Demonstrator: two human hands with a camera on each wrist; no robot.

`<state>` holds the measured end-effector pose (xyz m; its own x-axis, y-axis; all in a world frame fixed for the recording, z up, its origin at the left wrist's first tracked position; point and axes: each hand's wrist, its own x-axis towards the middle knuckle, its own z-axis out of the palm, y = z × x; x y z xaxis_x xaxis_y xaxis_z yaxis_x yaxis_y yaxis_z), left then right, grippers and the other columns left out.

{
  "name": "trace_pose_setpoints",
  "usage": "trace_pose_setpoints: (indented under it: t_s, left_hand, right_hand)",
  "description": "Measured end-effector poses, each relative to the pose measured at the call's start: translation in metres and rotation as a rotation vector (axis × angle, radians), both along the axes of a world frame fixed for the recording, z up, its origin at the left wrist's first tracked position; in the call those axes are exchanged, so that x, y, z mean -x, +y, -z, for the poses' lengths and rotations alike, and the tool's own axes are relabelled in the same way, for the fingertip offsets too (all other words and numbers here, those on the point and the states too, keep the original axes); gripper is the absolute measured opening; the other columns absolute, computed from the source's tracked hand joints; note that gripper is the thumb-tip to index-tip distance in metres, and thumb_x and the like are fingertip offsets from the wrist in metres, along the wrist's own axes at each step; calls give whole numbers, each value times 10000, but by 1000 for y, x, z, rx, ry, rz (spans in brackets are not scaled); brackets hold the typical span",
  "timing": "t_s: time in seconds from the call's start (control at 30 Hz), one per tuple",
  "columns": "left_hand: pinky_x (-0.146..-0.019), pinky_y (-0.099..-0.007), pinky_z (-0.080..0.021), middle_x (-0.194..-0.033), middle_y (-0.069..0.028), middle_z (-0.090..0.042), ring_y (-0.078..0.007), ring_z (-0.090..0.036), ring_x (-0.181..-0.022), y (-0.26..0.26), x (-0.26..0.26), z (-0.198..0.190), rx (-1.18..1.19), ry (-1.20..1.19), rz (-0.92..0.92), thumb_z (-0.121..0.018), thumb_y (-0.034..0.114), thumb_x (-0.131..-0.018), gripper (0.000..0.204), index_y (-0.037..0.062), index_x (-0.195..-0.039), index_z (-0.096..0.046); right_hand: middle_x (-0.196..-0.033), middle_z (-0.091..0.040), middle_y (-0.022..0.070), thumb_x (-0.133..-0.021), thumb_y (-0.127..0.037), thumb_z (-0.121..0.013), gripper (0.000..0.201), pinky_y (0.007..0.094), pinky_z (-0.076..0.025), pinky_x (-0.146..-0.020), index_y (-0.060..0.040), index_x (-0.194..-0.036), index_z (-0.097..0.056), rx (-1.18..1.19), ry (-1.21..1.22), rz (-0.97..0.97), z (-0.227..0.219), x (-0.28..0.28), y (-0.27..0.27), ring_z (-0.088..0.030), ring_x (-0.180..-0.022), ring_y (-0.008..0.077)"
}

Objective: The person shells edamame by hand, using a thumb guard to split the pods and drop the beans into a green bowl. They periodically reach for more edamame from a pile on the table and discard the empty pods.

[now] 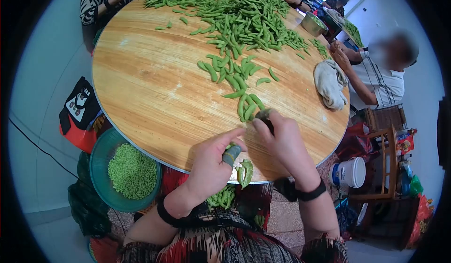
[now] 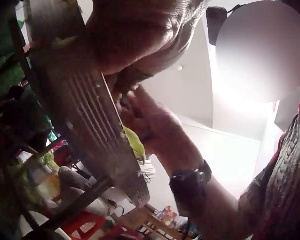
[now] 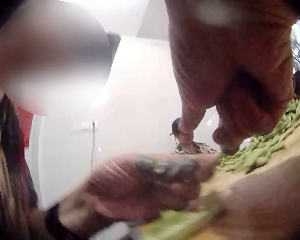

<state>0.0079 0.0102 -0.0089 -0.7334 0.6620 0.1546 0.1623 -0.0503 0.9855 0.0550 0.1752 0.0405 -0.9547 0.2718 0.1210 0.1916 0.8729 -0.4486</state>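
Two hands at table edge: left hand (image 1: 211,162) pinches pod (image 1: 244,173); right hand (image 1: 282,143) curled.

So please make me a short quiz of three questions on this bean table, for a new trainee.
1. True or false: the basin of shelled beans stands on top of the table.
2. Which lies on the table's right side? A) a cloth B) a knife C) a plate
3. Fill in: the left hand pinches an opened ____ at the table's near edge.

Key
1. False: the basin sits below the table edge, to the person's left.
2. A. The cloth lies crumpled near the right rim.
3. Pod. It hangs split open, while the right hand reaches into the loose pods just beyond it.
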Motion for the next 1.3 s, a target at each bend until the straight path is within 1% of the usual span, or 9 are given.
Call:
trace_pose_setpoints:
  t_s: [0.1,0.2,0.33,0.47,0.53,0.63,0.73,1.0,1.3]
  left_hand:
    - [-734,-285,-457,-854,-128,-616,-199,-595,-795,2,-4,4,43,-200,104,-503,-81,-748,417,8,-1155,-534]
    - [-696,-272,-455,-840,-103,-624,-159,-591,-768,-3,1,-5,121,-173,183,-522,-50,-787,297,-7,-1077,-570]
    - [-709,-210,-435,-873,-48,-624,-81,-556,-803,-22,16,-8,151,-275,213,-524,-38,-836,181,3,-993,-604]
    - [-713,-217,-438,-890,-41,-626,-110,-570,-824,-31,29,-6,-46,-362,25,-499,-64,-823,206,6,-980,-613]
    - [-699,-209,-431,-886,-27,-609,-102,-559,-829,-30,29,-8,74,-3,-62,-457,-103,-795,286,12,-1006,-612]
    - [-684,-195,-416,-857,-4,-571,-78,-526,-806,-25,10,-11,337,523,272,-419,-135,-766,393,29,-1078,-594]
    - [-649,-186,-402,-824,11,-536,-69,-498,-766,-16,1,-14,119,-259,389,-415,-123,-778,427,46,-1139,-569]
    - [-469,-145,-282,-795,-1,-548,-23,-439,-606,11,6,-18,-369,-969,188,-550,63,-869,258,12,-1121,-551]
    - [-464,-146,-281,-815,-30,-610,-15,-429,-563,15,-5,-15,-311,-683,-28,-580,57,-847,89,21,-929,-576]
  right_hand:
    - [-622,-574,193,-808,-181,-628,209,384,-448,-517,10,-776,-548,313,52,-67,-7,-23,-19,-578,-578,353]
    - [-578,-568,121,-798,-119,-654,166,302,-420,-479,20,-788,-563,249,95,-124,2,-34,-23,-528,-483,227]
    - [-596,-520,-31,-838,-145,-617,176,227,-379,-480,22,-808,-573,929,-98,-51,-15,-40,0,-433,-550,36]
    - [-600,-548,84,-821,-251,-633,292,295,-437,-543,32,-832,-565,597,-334,-323,-9,-11,23,-545,-584,136]
    - [-671,-590,195,-790,-277,-642,329,395,-470,-609,33,-857,-553,-107,-100,-87,-2,8,19,-609,-664,312]
    - [-738,-600,237,-767,-255,-641,317,452,-474,-638,30,-862,-540,-150,-127,-49,9,20,17,-585,-723,400]
    - [-725,-584,250,-770,-207,-619,276,455,-469,-623,40,-855,-532,-186,-120,-62,10,16,17,-571,-706,421]
    - [-626,-479,-57,-867,-196,-595,156,171,-292,-458,-46,-880,-556,1142,-139,61,-3,-27,0,-390,-529,8]
    - [-630,-445,-20,-961,-196,-411,206,185,-269,-437,-45,-837,-475,1501,-149,-97,1,-51,-14,-336,-498,40]
